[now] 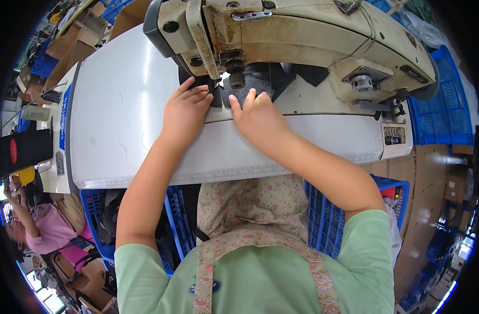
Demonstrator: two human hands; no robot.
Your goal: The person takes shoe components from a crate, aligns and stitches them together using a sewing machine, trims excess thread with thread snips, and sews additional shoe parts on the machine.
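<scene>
A worn cream sewing machine (pixel 302 34) stands on the white table, its needle area just beyond my hands. A grey fabric piece (pixel 254 82) lies under the machine's head, with black fabric (pixel 216 99) beside it on the left. My left hand (pixel 184 112) rests on the black fabric, fingers stretched forward to the left of the needle. On the right, my right hand (pixel 258 115) has its thumb and bent fingers closed on the near edge of the grey piece. The machine's head partly hides the fabric and the stitching point.
The white tabletop (pixel 109 120) extends left, with a ruler strip along its front edge. Blue crates (pixel 328 214) sit beneath it, and another blue crate (pixel 441 99) stands at the right. A person in pink (pixel 51 225) sits at the far left, near another machine.
</scene>
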